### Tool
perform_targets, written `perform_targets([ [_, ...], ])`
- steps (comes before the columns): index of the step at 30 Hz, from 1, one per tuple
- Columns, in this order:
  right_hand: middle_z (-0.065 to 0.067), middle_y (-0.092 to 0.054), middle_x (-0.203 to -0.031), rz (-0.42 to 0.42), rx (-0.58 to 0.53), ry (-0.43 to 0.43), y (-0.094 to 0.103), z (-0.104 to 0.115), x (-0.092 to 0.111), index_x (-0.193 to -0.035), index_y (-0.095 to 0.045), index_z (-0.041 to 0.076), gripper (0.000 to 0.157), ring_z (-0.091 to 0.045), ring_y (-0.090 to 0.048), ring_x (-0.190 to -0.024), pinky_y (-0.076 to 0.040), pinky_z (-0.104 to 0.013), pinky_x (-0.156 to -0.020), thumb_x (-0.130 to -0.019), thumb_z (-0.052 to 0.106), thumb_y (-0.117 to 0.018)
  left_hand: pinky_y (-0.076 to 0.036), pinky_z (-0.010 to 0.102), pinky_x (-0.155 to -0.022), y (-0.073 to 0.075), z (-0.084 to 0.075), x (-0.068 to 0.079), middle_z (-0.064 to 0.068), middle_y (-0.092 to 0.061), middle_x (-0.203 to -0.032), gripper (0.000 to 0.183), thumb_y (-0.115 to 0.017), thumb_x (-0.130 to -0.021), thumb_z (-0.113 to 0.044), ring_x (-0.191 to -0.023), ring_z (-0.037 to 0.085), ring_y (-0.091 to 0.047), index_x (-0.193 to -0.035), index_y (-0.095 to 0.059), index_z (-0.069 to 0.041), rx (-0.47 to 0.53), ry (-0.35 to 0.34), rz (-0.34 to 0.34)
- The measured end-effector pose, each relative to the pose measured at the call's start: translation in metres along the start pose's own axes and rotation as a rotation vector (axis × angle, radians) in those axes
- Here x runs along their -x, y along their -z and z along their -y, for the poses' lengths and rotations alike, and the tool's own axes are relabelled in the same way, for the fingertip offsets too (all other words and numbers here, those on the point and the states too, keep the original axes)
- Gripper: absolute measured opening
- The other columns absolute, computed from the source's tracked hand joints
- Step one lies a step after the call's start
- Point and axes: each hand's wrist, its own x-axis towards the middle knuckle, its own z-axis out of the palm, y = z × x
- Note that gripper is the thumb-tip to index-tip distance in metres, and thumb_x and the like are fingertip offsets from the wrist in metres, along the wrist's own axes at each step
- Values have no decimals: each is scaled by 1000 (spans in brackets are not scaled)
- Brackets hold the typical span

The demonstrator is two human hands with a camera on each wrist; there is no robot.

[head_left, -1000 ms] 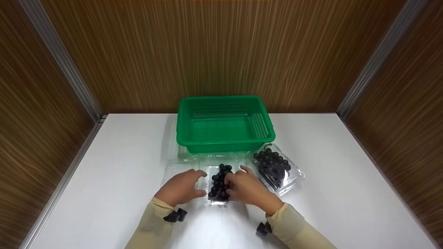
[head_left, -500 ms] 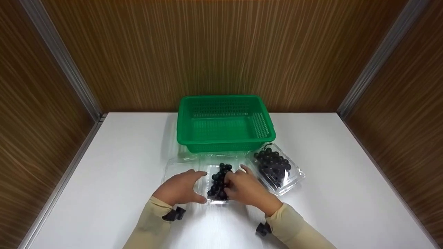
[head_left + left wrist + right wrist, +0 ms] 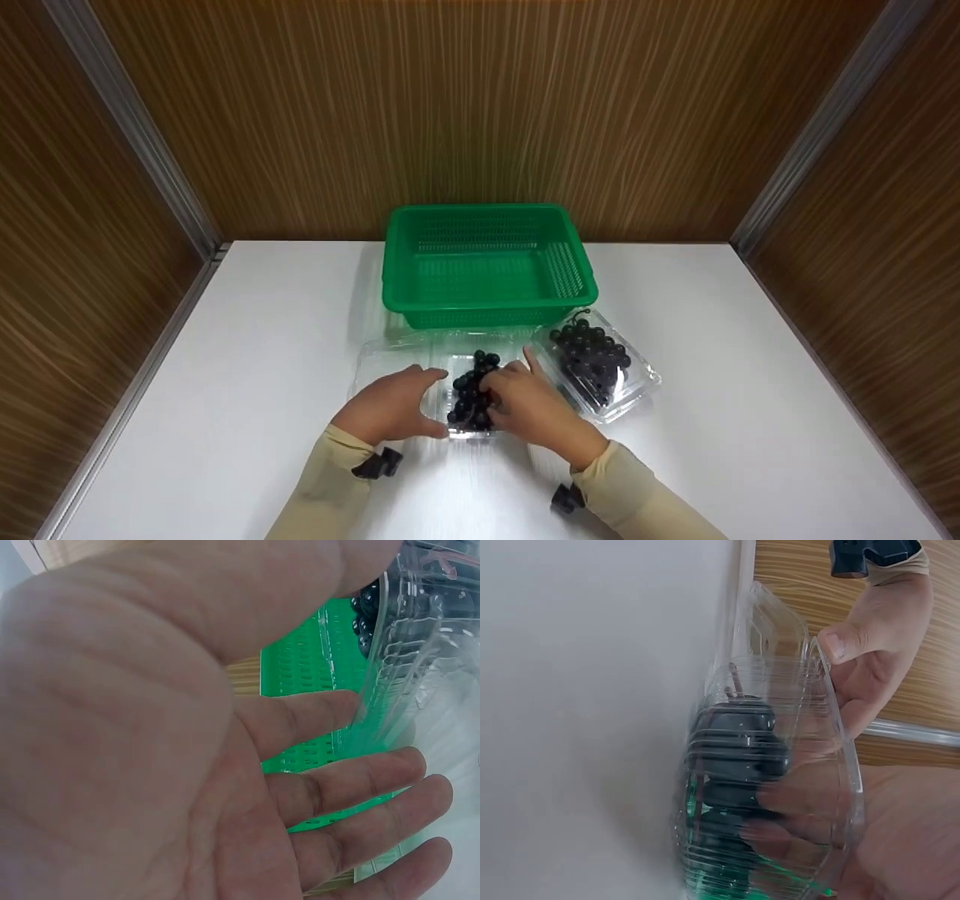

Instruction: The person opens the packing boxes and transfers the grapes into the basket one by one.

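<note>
A clear plastic clamshell box (image 3: 471,436) lies open in front of the basket, its lid (image 3: 386,356) folded out to the left. Inside it rests a bunch of dark grapes (image 3: 469,394). My right hand (image 3: 536,409) reaches over the box's right wall and grips the bunch, index finger and thumb curled at its right side; the right wrist view shows those fingers (image 3: 795,802) through the clear wall. At the box's left edge is my left hand (image 3: 394,405), thumb and fingers spread. In the left wrist view its straight fingers (image 3: 345,780) lie by the plastic, holding nothing.
A green slotted basket (image 3: 487,306) stands behind the box. To the right, touching or nearly touching it, a second clear box (image 3: 637,379) with dark grapes (image 3: 589,349) sits angled. Wood-patterned panels (image 3: 480,112) close off the back and sides of the white table (image 3: 750,420).
My right hand and the grapes under it have shifted slightly left and away from me within the box. My left hand stays nearly still at the box's left edge.
</note>
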Motion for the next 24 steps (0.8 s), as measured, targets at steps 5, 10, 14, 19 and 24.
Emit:
perform_targets([
  [5, 1, -76, -99, 1, 34, 4, -1, 1, -3, -101, -75, 13, 17, -25, -66, -102, -31, -62, -116, -87, 20, -82, -44, 54, -110, 0, -1, 1, 23, -51, -151, 84, -89, -80, -35, -141, 43, -47, -150, -52, -8, 8, -11, -4],
  [10, 3, -74, -89, -48, 29, 22, -3, 0, -3, -96, -74, 15, 12, -22, -64, -93, -41, -52, -108, -86, 18, -81, -43, 54, -112, 0, -1, 1, 24, -50, -153, 85, -89, -80, -37, -143, 43, -44, -151, -51, -9, 8, 3, 1],
  [14, 2, -72, -87, -71, -29, 7, -4, 0, -1, -96, -73, 13, 16, -21, -62, -88, -46, -45, -98, -82, 13, -80, -41, 54, -113, -1, -1, 0, 23, -50, -153, 85, -89, -80, -37, -144, 43, -43, -151, -51, -10, 4, 6, 5],
  [19, 3, -67, -80, -112, -102, 27, -7, -2, -1, -93, -68, 13, 16, -16, -57, -76, -48, -36, -76, -81, 9, -79, -41, 55, -113, 0, -2, -1, 23, -48, -154, 85, -89, -81, -36, -146, 42, -41, -152, -51, -11, 8, 18, 10],
  [24, 5, -69, -80, -146, -181, 49, -9, -6, 2, -91, -65, 14, 14, -12, -60, -73, -51, -28, -66, -85, 10, -76, -42, 55, -112, -1, -4, -2, 25, -46, -155, 85, -89, -81, -37, -143, 43, -44, -153, -51, -12, 10, 31, 17],
])
